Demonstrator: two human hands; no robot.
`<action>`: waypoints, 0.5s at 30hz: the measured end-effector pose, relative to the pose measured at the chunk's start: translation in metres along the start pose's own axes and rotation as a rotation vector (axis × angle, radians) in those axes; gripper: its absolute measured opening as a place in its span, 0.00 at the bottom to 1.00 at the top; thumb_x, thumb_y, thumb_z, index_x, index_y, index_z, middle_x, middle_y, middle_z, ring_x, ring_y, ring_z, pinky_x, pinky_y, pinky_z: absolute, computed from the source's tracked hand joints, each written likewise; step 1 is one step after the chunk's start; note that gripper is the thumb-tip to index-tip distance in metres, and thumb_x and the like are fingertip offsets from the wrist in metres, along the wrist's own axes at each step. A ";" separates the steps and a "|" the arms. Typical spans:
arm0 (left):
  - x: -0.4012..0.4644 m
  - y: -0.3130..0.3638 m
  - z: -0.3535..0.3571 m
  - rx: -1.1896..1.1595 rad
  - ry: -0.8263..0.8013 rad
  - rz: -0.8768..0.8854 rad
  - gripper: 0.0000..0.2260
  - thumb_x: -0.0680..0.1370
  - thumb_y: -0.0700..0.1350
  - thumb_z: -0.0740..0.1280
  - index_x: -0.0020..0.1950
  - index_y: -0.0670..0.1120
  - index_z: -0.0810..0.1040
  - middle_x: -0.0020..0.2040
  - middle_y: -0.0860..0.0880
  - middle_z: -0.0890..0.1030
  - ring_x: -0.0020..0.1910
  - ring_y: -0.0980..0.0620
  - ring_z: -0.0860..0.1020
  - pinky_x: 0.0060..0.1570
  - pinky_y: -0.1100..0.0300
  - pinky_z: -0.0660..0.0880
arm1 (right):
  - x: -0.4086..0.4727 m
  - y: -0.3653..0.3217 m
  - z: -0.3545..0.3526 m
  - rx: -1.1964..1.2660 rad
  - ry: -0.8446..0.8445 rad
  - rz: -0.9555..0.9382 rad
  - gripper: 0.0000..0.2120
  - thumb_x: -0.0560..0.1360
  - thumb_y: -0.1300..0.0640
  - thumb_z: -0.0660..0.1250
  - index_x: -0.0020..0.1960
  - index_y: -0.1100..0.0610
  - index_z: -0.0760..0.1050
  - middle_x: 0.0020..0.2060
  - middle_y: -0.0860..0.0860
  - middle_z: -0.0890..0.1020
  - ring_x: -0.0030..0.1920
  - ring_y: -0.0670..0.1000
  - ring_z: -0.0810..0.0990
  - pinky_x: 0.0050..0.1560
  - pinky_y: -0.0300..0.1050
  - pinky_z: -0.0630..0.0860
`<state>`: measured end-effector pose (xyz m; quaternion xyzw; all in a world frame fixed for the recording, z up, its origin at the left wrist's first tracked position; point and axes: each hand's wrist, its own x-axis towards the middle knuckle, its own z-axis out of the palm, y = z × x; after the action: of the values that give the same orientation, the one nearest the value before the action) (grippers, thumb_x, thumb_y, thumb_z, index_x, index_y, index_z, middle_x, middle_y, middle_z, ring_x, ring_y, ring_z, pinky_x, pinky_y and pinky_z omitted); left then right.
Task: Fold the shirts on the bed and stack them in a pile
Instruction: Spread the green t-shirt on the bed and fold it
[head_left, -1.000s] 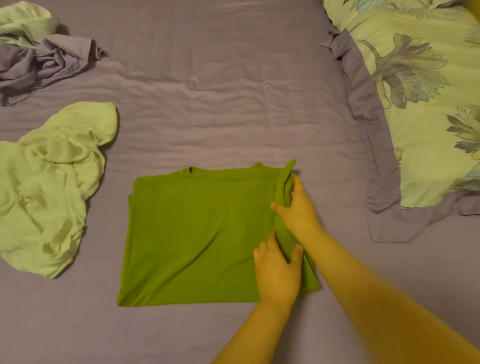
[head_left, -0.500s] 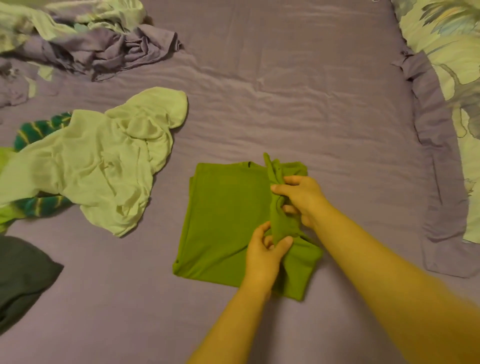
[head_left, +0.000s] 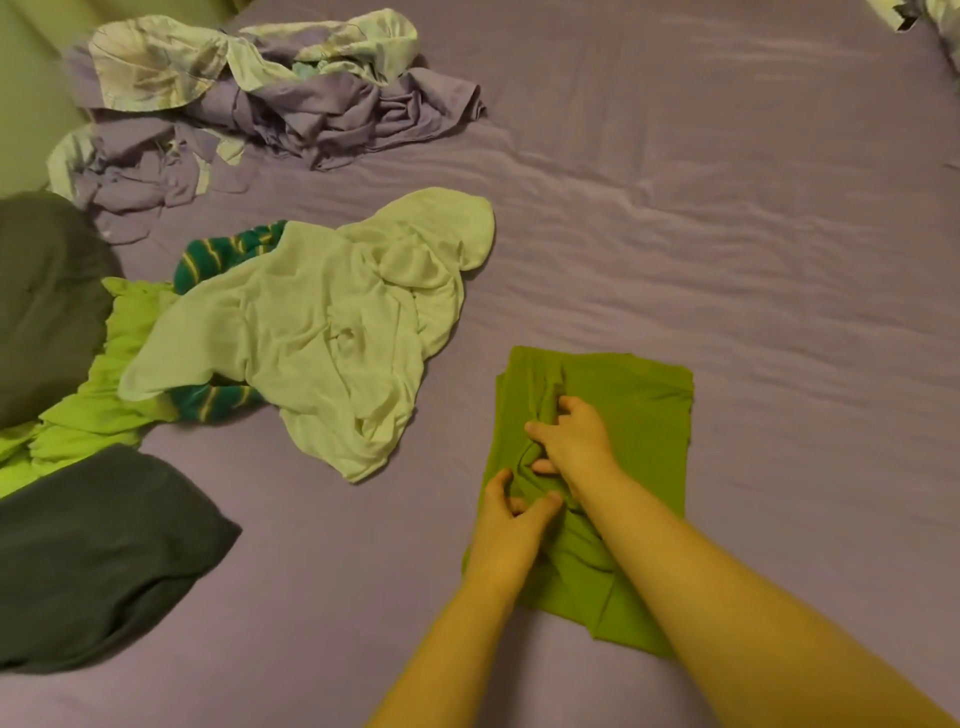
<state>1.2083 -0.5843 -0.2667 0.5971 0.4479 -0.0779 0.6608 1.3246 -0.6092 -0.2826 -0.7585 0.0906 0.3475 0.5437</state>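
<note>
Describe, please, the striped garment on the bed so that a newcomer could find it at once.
Start from the purple bed and go to the heap of loose clothes on its left side. There the pale shirt lies crumpled on top, and the striped garment pokes out from under it, above and below. It alone is dark teal with yellow stripes; its neighbours are plain.

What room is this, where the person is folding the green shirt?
Most likely a bedroom. The green shirt lies on a wide purple bedsheet, crumpled bedding is heaped at the far left, and loose clothes like a pale shirt wait nearby.
</note>
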 end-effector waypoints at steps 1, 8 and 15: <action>0.004 0.001 0.001 0.062 0.042 0.008 0.29 0.74 0.50 0.70 0.72 0.47 0.62 0.44 0.49 0.75 0.45 0.49 0.77 0.51 0.50 0.77 | 0.003 0.002 0.002 -0.035 -0.006 -0.007 0.20 0.74 0.66 0.66 0.64 0.59 0.67 0.53 0.59 0.79 0.41 0.58 0.80 0.33 0.52 0.78; 0.031 0.022 -0.009 0.330 0.118 -0.017 0.15 0.71 0.50 0.71 0.42 0.48 0.65 0.46 0.43 0.76 0.48 0.40 0.79 0.44 0.42 0.79 | 0.001 -0.002 -0.012 -0.237 -0.113 -0.110 0.18 0.78 0.66 0.58 0.67 0.62 0.67 0.50 0.59 0.77 0.37 0.47 0.76 0.30 0.36 0.73; 0.028 0.015 -0.033 0.060 -0.118 -0.075 0.18 0.75 0.30 0.64 0.59 0.46 0.67 0.37 0.46 0.70 0.34 0.50 0.72 0.35 0.55 0.74 | -0.063 0.048 -0.044 -0.195 -0.045 -0.148 0.06 0.79 0.60 0.61 0.53 0.55 0.75 0.41 0.52 0.80 0.38 0.45 0.78 0.31 0.32 0.72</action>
<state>1.2176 -0.5393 -0.2711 0.5939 0.4277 -0.1510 0.6645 1.2716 -0.6819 -0.2726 -0.8044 -0.0120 0.3308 0.4934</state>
